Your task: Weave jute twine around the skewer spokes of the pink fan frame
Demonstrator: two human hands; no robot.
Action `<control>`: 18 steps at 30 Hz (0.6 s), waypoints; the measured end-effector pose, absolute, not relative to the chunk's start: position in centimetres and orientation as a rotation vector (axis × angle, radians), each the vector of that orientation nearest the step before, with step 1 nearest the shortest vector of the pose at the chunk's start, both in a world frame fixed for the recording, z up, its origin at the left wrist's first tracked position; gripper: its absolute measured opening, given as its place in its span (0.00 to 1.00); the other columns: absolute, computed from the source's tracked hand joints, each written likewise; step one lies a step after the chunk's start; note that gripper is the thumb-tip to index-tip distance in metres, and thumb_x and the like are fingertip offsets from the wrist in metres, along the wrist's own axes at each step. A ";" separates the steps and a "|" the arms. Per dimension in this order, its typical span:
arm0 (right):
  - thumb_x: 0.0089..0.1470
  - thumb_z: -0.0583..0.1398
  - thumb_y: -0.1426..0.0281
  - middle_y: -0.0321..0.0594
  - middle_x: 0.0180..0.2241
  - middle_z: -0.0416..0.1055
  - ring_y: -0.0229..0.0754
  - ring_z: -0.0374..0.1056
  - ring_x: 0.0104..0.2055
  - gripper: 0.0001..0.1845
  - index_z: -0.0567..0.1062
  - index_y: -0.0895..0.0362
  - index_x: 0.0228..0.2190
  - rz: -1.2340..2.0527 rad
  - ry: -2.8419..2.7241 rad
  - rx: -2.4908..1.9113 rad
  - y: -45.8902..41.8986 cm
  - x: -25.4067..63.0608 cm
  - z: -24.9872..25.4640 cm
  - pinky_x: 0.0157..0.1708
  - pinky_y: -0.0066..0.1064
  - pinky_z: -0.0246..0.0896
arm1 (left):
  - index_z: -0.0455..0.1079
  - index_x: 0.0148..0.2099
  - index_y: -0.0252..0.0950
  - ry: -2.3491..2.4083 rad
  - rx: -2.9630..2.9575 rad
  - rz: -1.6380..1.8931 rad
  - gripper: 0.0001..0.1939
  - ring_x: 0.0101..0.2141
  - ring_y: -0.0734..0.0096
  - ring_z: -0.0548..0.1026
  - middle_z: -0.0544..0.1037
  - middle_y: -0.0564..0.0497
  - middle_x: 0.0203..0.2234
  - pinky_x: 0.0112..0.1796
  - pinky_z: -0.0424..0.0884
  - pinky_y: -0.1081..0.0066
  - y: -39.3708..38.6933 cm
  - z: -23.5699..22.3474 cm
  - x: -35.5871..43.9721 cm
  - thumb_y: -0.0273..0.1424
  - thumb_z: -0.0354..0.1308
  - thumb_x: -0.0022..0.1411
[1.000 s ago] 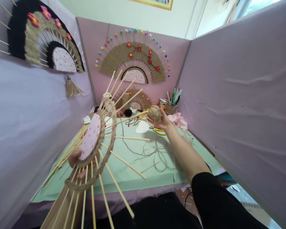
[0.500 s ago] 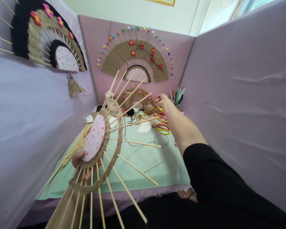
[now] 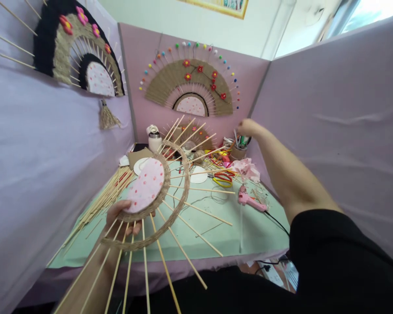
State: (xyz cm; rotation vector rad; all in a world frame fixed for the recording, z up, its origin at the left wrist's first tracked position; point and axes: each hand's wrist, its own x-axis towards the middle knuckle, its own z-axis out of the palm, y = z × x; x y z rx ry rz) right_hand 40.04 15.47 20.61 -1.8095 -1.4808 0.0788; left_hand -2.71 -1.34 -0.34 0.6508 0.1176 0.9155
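Note:
My left hand (image 3: pixel 121 213) grips a half-round woven fan (image 3: pixel 147 185) by its lower left edge, thumb on the front and fingers behind. The fan's centre is pink dotted cloth edged with twine, and thin wooden sticks radiate through a second twine band (image 3: pixel 183 198). At the back right, my right hand (image 3: pixel 248 127) is over a round holder (image 3: pixel 238 153) of tools; its fingertips are blurred, so I cannot tell whether they hold anything. A twine ball (image 3: pixel 199 156) rests at the back of the table, partly behind the fan's sticks.
A pink glue gun (image 3: pixel 251 200) lies at the right, its cord running off the edge. Red and yellow scissors (image 3: pixel 223 179), pink crumpled cloth (image 3: pixel 246 169) and a white bottle (image 3: pixel 154 140) stand or lie behind. Loose sticks (image 3: pixel 101 200) spread left. Finished fans (image 3: pixel 190 83) hang on the partitions.
My right hand has let go of the twine ball at the back of the table and moved right to the tool holder. The held fan has shifted right and turned more toward me.

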 end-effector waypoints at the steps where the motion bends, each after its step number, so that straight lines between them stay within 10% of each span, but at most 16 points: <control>1: 0.48 0.63 0.71 0.65 0.37 0.76 0.50 0.72 0.41 0.13 0.76 0.72 0.24 0.116 -1.535 -1.828 14.1 39.5 18.8 0.39 0.34 0.61 | 0.65 0.56 0.26 0.120 0.734 0.875 0.26 0.18 0.58 0.77 0.79 0.42 0.25 0.11 0.64 0.74 -1.3 -0.4 -2.7 0.27 0.39 0.59; 9: 0.54 0.57 0.66 0.40 0.51 0.72 0.43 0.66 0.54 0.17 0.75 0.51 0.46 1.137 -1.627 -0.698 2.7 29.9 7.0 0.57 0.40 0.54 | 0.67 0.54 0.24 0.158 0.897 0.764 0.25 0.22 0.61 0.79 0.80 0.40 0.26 0.16 0.68 0.78 -1.2 0.1 -2.1 0.28 0.40 0.60; 18: 0.45 0.66 0.68 0.37 0.34 0.75 0.40 0.69 0.36 0.21 0.74 0.51 0.44 1.289 -1.236 -0.593 -0.8 25.8 3.6 0.38 0.32 0.63 | 0.65 0.58 0.25 0.163 0.830 0.529 0.29 0.24 0.60 0.80 0.81 0.42 0.28 0.19 0.72 0.74 -1.2 -0.2 -2.5 0.39 0.40 0.64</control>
